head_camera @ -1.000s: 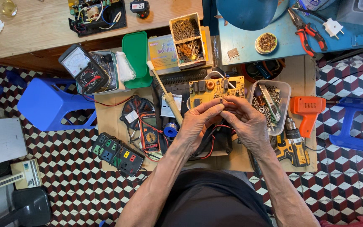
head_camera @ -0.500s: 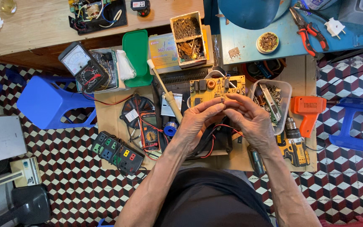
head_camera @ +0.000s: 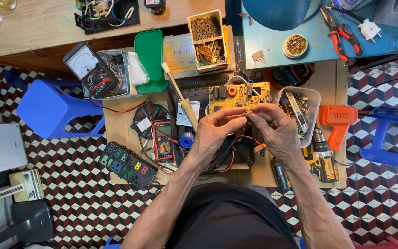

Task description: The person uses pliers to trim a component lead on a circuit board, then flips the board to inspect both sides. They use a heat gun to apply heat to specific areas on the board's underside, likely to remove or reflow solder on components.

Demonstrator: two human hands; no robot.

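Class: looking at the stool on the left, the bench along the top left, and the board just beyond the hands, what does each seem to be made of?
Stool: likely moulded plastic, uniform blue with a smooth, slightly glossy surface.
Bench: wood, pale with visible grain, matt and unpainted.
Board: probably resin circuit board, flat yellow sheet carrying small mounted parts.

Two blue stools [head_camera: 54, 110], two multimeters [head_camera: 90, 70], one power strip [head_camera: 127, 164].

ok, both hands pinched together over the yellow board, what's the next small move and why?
Probably keep the pinch and lower the small part toward the yellow circuit board. The left hand and right hand meet fingertip to fingertip just in front of it, red and black wires trail beneath, and the piece between the fingers is too small to identify.
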